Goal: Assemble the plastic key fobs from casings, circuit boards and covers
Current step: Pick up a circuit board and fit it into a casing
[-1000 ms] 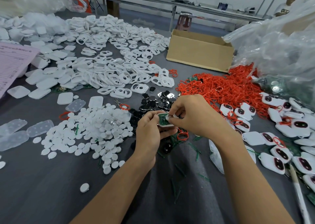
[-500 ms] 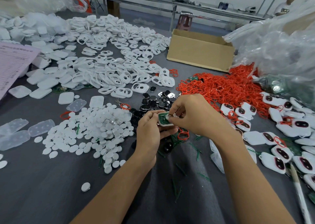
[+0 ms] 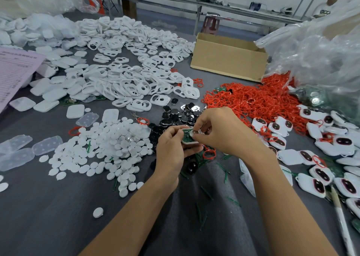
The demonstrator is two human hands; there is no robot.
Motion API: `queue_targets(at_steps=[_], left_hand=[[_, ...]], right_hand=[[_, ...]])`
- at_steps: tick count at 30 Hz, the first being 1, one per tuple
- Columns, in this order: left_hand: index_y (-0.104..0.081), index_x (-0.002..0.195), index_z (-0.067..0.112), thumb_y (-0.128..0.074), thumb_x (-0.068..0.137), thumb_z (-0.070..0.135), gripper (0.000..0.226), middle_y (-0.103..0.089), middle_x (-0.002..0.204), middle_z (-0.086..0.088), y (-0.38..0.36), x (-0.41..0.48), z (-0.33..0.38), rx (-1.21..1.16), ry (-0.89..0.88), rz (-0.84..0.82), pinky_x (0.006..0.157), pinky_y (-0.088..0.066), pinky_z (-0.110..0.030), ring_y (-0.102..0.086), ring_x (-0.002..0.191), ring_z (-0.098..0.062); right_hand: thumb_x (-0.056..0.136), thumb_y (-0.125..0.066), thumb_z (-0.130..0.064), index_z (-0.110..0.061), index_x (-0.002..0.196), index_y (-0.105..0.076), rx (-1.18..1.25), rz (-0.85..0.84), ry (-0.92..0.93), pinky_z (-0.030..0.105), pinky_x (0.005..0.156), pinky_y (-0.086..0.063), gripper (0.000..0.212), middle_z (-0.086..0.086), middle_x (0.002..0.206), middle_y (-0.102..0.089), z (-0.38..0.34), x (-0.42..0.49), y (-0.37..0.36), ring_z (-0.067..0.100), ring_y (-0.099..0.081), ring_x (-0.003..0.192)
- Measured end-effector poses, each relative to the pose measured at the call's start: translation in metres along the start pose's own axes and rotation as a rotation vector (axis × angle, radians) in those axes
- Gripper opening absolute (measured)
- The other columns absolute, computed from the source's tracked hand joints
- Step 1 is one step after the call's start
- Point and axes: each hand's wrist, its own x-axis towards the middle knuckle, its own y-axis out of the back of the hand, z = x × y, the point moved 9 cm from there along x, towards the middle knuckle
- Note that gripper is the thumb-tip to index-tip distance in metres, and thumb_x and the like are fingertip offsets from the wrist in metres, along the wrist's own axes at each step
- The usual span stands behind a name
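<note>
Head: casing seemingly between left hand, right hand.

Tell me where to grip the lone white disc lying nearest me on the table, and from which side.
Pinch the lone white disc by opposite points of its rim, coming straight down from above. It lies flat and thin on the table, apart from the disc pile, with bare surface all round.

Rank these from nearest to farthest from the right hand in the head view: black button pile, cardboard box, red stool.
1. Black button pile: on the table just beyond the right hand, slightly to its left.
2. Cardboard box: farther back on the table.
3. Red stool: on the floor behind the box.
</note>
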Motion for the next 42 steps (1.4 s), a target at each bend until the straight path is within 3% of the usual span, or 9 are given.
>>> queue_targets(at_steps=[13,42], left_hand=[[-0.062,0.092,0.003,-0.032,0.104,0.016,0.035,-0.072,0.071,-0.008,-0.001,0.0015,0.0022,-0.08,-0.016,0.009,0.059,-0.058,-0.03,-0.07,0.065,-0.021],[-0.063,0.099,-0.002,-0.035,0.102,0.014,0.032,-0.072,0.084,-0.016,0.002,0.0035,-0.0011,-0.078,0.002,0.014,0.062,-0.057,-0.03,-0.071,0.071,-0.023]], right_hand=[[0.08,-0.073,-0.023,-0.017,0.082,-0.072,0.054,0.013,-0.033,0.038,0.075,-0.054,0.007,0.001,0.079,-0.07,0.0033,-0.0017,0.0037,0.016,-0.065,0.077],[0.079,-0.072,-0.026,-0.022,0.082,-0.072,0.014,0.009,-0.006,0.038,0.072,-0.053,0.005,-0.002,0.081,-0.068,0.0017,0.0003,-0.0008,0.016,-0.063,0.076]])
